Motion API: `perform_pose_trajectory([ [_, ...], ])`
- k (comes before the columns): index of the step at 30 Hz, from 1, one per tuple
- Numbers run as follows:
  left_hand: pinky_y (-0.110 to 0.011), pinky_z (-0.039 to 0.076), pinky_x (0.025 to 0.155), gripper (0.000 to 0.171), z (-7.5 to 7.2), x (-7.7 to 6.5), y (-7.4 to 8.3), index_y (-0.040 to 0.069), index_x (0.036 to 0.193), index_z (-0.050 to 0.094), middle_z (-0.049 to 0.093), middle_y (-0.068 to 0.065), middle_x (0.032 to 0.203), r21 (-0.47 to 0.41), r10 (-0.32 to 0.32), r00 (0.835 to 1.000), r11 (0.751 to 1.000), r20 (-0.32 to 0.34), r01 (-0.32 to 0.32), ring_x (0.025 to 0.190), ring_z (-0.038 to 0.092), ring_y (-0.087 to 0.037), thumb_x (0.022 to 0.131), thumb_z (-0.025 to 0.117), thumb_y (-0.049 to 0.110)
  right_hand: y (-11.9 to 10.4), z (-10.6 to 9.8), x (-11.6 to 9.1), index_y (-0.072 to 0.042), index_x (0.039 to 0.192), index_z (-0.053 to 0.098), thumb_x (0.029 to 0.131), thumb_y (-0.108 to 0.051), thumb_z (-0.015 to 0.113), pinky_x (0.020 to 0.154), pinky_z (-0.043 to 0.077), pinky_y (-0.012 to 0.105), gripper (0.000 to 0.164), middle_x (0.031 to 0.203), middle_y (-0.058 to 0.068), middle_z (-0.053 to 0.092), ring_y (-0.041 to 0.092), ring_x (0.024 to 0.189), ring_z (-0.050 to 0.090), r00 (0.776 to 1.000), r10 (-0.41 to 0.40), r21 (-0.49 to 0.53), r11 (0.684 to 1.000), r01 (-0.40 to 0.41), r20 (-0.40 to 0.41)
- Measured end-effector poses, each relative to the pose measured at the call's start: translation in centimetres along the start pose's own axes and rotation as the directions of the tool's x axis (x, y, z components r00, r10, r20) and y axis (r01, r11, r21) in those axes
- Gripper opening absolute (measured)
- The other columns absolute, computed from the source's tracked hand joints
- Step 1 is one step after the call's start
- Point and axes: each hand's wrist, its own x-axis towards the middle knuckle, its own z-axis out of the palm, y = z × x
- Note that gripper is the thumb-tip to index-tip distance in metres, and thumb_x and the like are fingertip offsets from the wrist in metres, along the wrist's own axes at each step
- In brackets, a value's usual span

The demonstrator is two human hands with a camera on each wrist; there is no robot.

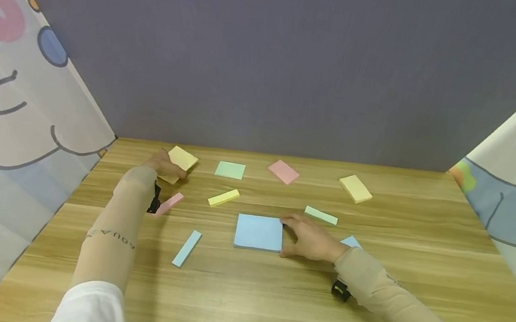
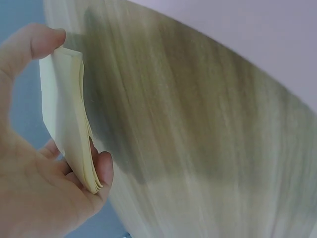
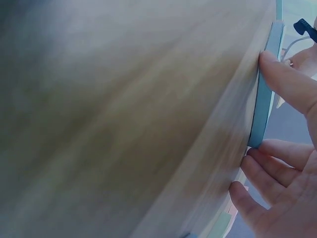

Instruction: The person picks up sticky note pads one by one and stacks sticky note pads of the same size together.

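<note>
At the back left of the table, my left hand (image 1: 166,164) grips a pale yellow sticky note pad (image 1: 183,157). The left wrist view shows this pad (image 2: 64,99) held between thumb and fingers, its sheets slightly fanned at one edge. Near the middle, a blue sticky note pad (image 1: 259,232) lies flat, and my right hand (image 1: 310,239) holds it by its right side. Seen from the right wrist, the thumb and index finger are at opposite edges of the blue pad (image 3: 262,104), with the other fingertips low by the table.
Along the back lie green (image 1: 230,170), pink (image 1: 283,172) and yellow (image 1: 355,189) pads. Narrow strip pads in pink (image 1: 170,204), yellow (image 1: 223,198), blue (image 1: 187,249) and green (image 1: 321,215) lie around. Another blue pad (image 1: 351,241) is partly behind my right wrist. Partitions (image 1: 296,64) border the table.
</note>
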Motion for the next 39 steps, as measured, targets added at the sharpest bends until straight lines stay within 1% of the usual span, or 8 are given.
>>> perform_pose_trajectory([
  [2, -0.058, 0.031, 0.101, 0.113, 0.1, 0.0, 0.0, -0.006, 0.141, -0.016, 0.009, -0.032, 0.145, 0.008, 0.002, 1.0, 1.0, 0.003, -0.002, 0.13, 0.02, -0.048, 0.078, 0.065, 0.041, 0.0, 0.1, -0.1, 0.0, 0.134, 0.042, 0.072, -0.038, 0.076, 0.104, 0.032, 0.049, 0.08, 0.139, 0.018, 0.039, 0.036, 0.128, 0.037, 1.0, -0.001, 0.002, 1.0, 0.001, -0.004],
  [8, -0.052, 0.044, 0.087, 0.092, 0.3, -0.1, 0.2, -0.01, 0.135, 0.017, 0.034, -0.029, 0.128, 0.055, 0.029, 0.999, 0.998, -0.029, -0.027, 0.113, 0.04, -0.043, 0.076, 0.066, 0.04, 0.0, 0.3, -0.2, 0.001, 0.134, 0.042, 0.071, -0.036, 0.076, 0.104, 0.032, 0.049, 0.08, 0.138, 0.018, 0.041, 0.036, 0.127, 0.038, 1.0, -0.01, 0.007, 1.0, 0.01, -0.007],
  [13, -0.051, 0.043, 0.089, 0.093, 0.3, -0.1, 0.5, -0.006, 0.136, 0.013, 0.033, -0.027, 0.129, 0.004, 0.027, 0.999, 1.0, -0.037, -0.027, 0.114, 0.039, -0.04, 0.074, 0.068, 0.037, 0.0, 0.3, -0.3, 0.001, 0.134, 0.042, 0.072, -0.035, 0.076, 0.104, 0.032, 0.049, 0.079, 0.138, 0.018, 0.041, 0.036, 0.127, 0.037, 1.0, -0.016, 0.019, 1.0, 0.016, -0.008],
  [21, -0.056, 0.033, 0.1, 0.1, 0.3, -1.2, 1.0, -0.007, 0.139, -0.001, 0.026, -0.03, 0.136, 0.009, 0.042, 0.998, 0.999, -0.04, -0.041, 0.124, 0.03, -0.045, 0.077, 0.066, 0.035, 0.0, 0.4, -0.2, 0.001, 0.133, 0.043, 0.072, -0.035, 0.076, 0.105, 0.031, 0.049, 0.078, 0.138, 0.018, 0.041, 0.036, 0.128, 0.037, 1.0, -0.023, 0.03, 0.999, 0.024, -0.01],
  [24, -0.056, 0.025, 0.105, 0.107, 0.3, -1.7, 1.3, -0.007, 0.14, -0.012, 0.014, -0.031, 0.143, -0.01, 0.049, 0.998, 0.999, -0.043, -0.05, 0.131, 0.02, -0.046, 0.078, 0.066, 0.032, 0.1, 0.4, -0.1, 0.0, 0.133, 0.043, 0.073, -0.036, 0.075, 0.105, 0.031, 0.049, 0.078, 0.138, 0.018, 0.041, 0.036, 0.128, 0.037, 1.0, -0.025, 0.022, 0.999, 0.025, -0.011],
  [28, -0.058, 0.027, 0.103, 0.111, 0.2, -2.0, 1.6, -0.002, 0.14, -0.017, 0.011, -0.03, 0.145, -0.051, 0.052, 0.997, 0.997, -0.05, -0.055, 0.132, 0.018, -0.047, 0.077, 0.068, 0.031, 0.2, 0.5, 0.0, 0.0, 0.133, 0.043, 0.073, -0.037, 0.075, 0.105, 0.031, 0.049, 0.078, 0.138, 0.018, 0.041, 0.036, 0.128, 0.037, 1.0, -0.024, 0.01, 1.0, 0.025, -0.012],
  [33, -0.06, 0.027, 0.102, 0.112, 0.0, -2.2, 2.0, 0.001, 0.14, -0.021, 0.011, -0.029, 0.146, -0.046, 0.06, 0.997, 0.997, -0.041, -0.062, 0.131, 0.019, -0.048, 0.078, 0.067, 0.034, 0.1, 0.3, -0.1, 0.0, 0.134, 0.042, 0.073, -0.037, 0.075, 0.105, 0.03, 0.05, 0.078, 0.14, 0.018, 0.039, 0.037, 0.129, 0.036, 1.0, -0.015, 0.016, 1.0, 0.015, -0.001],
  [39, -0.055, 0.034, 0.1, 0.102, -0.6, -2.6, 3.1, -0.006, 0.139, -0.006, 0.029, -0.031, 0.134, 0.006, 0.144, 0.985, 0.989, -0.094, -0.145, 0.12, 0.035, -0.044, 0.077, 0.066, 0.032, 0.2, 0.1, -0.1, 0.0, 0.134, 0.042, 0.072, -0.037, 0.075, 0.105, 0.03, 0.051, 0.08, 0.139, 0.019, 0.039, 0.038, 0.129, 0.035, 1.0, -0.015, 0.022, 1.0, 0.016, -0.002],
])
